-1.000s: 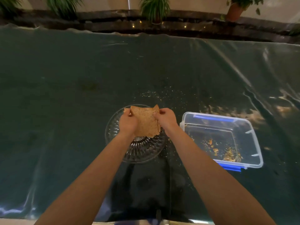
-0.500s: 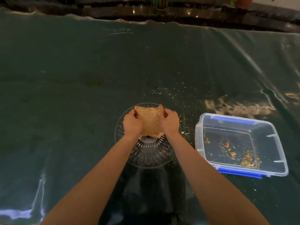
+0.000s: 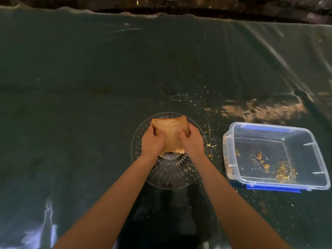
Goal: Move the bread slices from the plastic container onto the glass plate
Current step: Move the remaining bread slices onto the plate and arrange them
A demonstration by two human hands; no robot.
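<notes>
Brown bread slices (image 3: pixel 170 130), stacked together, are gripped from both sides over the far half of the round ribbed glass plate (image 3: pixel 172 177). My left hand (image 3: pixel 151 141) clasps the stack's left edge and my right hand (image 3: pixel 191 141) clasps its right edge. The stack's lower part is hidden behind my fingers, so I cannot tell whether it touches the plate. The clear plastic container (image 3: pixel 305 146) with blue clips stands to the right of the plate and holds only crumbs.
A dark glossy plastic sheet (image 3: pixel 80 105) covers the table. Crumbs (image 3: pixel 186 97) are scattered beyond the plate and between plate and container. A dark ledge runs along the table's far edge.
Both hands have lowered the bread stack toward the plate and drawn closer around it. The view has tilted downward, so the plants at the back left the frame.
</notes>
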